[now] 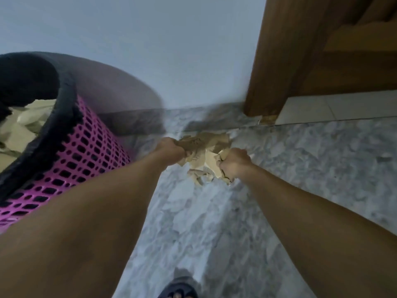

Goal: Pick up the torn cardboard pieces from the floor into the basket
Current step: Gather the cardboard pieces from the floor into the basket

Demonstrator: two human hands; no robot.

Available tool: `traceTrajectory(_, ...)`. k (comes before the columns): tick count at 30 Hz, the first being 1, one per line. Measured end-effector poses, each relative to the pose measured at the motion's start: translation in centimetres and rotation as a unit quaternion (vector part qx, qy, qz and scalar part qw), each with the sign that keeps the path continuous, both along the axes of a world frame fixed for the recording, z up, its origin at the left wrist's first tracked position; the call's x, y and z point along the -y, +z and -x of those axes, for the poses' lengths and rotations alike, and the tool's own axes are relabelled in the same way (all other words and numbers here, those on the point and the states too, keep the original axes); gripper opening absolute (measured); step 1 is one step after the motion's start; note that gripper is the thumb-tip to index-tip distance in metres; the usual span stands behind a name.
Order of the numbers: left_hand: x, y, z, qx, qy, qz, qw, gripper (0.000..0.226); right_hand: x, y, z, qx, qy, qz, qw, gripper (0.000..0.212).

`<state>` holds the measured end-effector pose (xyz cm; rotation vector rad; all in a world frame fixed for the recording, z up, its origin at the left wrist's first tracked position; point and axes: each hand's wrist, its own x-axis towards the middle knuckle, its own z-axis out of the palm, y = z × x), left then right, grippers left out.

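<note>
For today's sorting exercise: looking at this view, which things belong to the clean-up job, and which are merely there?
Part of the job:
- left hand and right hand, both closed on the torn cardboard pieces
- pink basket, already holding some cardboard scraps

Merely there:
- wooden door frame
- marble floor
- wall
- sandalled foot

Both bare arms stretch forward and down, nearly straight, drawing closer toward the hands. The left hand point(169, 150) is curled into a tight grip, knuckles up. The right hand point(235, 163) is likewise fisted, just beside it. A sandalled foot point(177, 291) shows below.
</note>
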<state>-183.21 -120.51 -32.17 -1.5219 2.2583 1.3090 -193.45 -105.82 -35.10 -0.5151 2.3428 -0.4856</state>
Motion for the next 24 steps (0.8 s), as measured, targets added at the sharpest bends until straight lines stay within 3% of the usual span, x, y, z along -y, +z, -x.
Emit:
traceTrajectory(6, 2.3, -4.3, 4.3, -0.017, 0.009, -0.058, 0.998, 0.036, 2.5, -3.7, 0.4, -0.035, -0.028, -0.012, 0.999, 0.066)
traceTrajectory(10, 2.9, -5.8, 5.2, -0.025, 0.028, -0.072, 0.997, 0.041, 3.5, -4.6, 1.1, 0.017, -0.077, 0.014, 0.997, 0.062)
traceTrajectory(14, 2.5, -6.6, 4.8, -0.028, 0.051, -0.095, 0.994, 0.039, 3.1, -4.6, 2.1, 0.096, -0.161, 0.06, 0.98, 0.073)
traceTrajectory(17, 2.3, -7.0, 4.2, -0.049, 0.103, -0.104, 0.988, 0.039, 2.8, -4.6, 2.3, 0.107, -0.188, 0.086, 0.973, 0.076)
traceTrajectory(20, 2.3, -6.9, 4.0, -0.07, 0.123, -0.112, 0.984, 0.044, 2.6, -4.5, 2.8, 0.132, -0.185, 0.114, 0.967, 0.064)
traceTrajectory(24, 1.6, -6.1, 3.6, -0.084, 0.121, -0.133, 0.98, 0.032, 1.6, -3.9, 3.2, 0.154, -0.163, 0.116, 0.968, 0.044)
